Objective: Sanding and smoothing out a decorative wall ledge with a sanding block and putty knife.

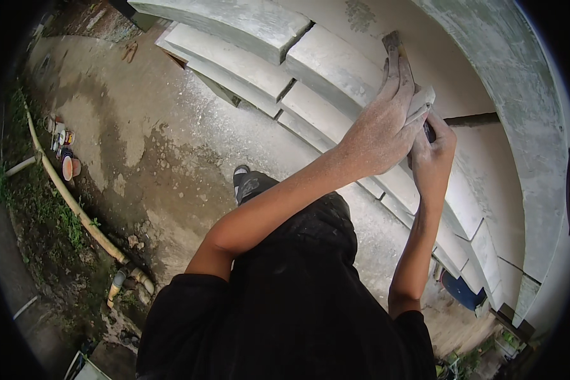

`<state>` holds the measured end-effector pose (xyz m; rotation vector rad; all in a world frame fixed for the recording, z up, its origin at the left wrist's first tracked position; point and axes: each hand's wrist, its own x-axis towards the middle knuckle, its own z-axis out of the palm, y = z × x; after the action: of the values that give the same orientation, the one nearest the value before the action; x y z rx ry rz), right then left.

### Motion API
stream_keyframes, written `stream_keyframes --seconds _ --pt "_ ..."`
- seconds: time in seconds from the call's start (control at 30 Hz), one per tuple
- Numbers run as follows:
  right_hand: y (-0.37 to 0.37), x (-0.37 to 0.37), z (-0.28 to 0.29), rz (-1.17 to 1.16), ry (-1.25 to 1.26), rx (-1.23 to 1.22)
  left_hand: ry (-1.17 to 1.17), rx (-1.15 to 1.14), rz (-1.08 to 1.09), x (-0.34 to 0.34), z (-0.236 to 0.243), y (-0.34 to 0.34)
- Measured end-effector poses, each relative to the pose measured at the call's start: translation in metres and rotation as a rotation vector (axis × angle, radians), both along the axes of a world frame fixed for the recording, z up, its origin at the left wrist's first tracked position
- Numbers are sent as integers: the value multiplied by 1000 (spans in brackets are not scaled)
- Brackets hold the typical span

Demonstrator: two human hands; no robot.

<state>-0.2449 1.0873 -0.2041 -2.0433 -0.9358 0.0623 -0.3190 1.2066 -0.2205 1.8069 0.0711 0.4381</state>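
Observation:
Both hands are raised at a pale, dusty surface (449,82) among stepped white-grey slabs. My left hand (386,130), coated in pale dust, is closed with long fingers pressed along a narrow scraper (391,39) whose tip touches that surface. A small pale flat piece (424,95) juts out between the hands; I cannot tell exactly what it is. My right hand (432,145) grips the scraper's dark handle just right of and below my left hand, partly hidden behind it.
Stepped slabs (329,63) run diagonally, beside a curved grey band (513,95). Below lies a stained concrete floor (139,145) with white dust around my shoe (239,174). At left are yellowish pipes (76,206), weeds and several buckets (71,166); at lower right, a blue object (462,288).

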Motion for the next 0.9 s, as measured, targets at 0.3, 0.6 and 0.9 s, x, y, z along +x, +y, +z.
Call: stream_keyframes --seconds 0.3,0.6,0.9 --pt "-7 4 4 -2 152 -79 -126 -93 50 -2 1 -9" --pt "17 -2 0 123 -10 24 -142 -86 193 1 -13 0" --pt "2 4 3 43 73 -51 -177 156 159 3 -23 -14"
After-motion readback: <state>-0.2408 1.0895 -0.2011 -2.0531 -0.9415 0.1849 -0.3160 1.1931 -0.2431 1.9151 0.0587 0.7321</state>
